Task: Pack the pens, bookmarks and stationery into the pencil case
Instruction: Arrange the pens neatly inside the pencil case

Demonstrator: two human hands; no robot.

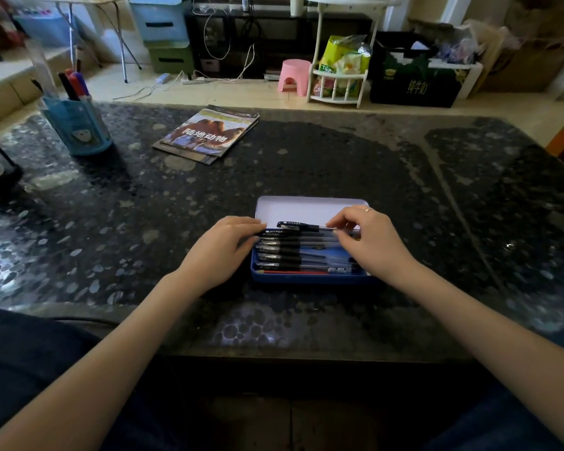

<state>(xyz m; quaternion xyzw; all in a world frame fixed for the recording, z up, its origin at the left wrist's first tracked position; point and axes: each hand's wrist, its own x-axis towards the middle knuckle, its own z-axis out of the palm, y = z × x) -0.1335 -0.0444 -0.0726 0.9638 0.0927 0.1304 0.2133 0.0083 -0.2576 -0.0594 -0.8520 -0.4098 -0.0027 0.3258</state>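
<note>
With my left hand [223, 247] resting its fingertips on the pens' caps and my right hand [368, 239] pinching the top pen [302, 226], I should lay it flat alongside the others in the pencil case [310, 278] on the counter [111, 222].

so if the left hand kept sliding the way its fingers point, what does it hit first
Probably the capped ends of the pens in the open pencil case: the left hand points right across the case, its fingertips already at them. Beyond those is the right hand.

Glossy speckled stone table [306, 164], metal pencil case [310, 278]
</note>
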